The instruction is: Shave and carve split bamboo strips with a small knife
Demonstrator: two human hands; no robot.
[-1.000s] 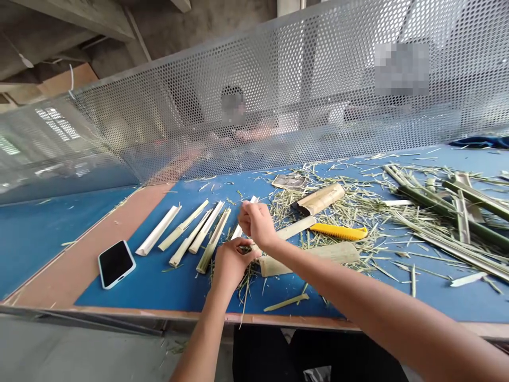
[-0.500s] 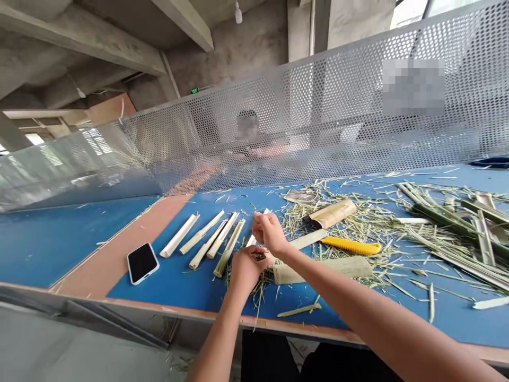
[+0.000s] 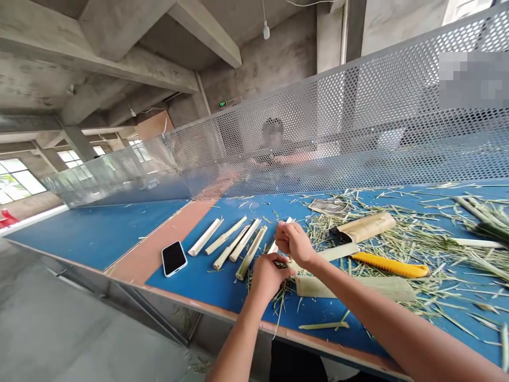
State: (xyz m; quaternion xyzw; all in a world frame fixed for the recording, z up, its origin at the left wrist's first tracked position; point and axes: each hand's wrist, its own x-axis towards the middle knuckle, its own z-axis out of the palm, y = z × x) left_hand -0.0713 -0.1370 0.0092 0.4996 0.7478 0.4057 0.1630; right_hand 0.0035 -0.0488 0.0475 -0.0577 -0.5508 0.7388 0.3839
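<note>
Blue desk [image 3: 207,289] under both hands. The left hand [image 3: 268,277] has its fingers [image 3: 274,260] clenched around a small bamboo sliver [image 3: 281,264], mostly hidden; the right hand [image 3: 293,244] pinches shut just above it, over shredded bamboo fibres [image 3: 413,244]. At 9 o'clock lie 5 peeled bamboo strips [image 3: 233,246], near a smartphone [image 3: 174,259]. At 3 o'clock sit a yellow utility knife [image 3: 389,267] and a bamboo section [image 3: 356,287].

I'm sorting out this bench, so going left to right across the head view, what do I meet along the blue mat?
black smartphone -> pale split bamboo strips -> left hand -> right hand -> yellow utility knife -> green bamboo stalks
</note>
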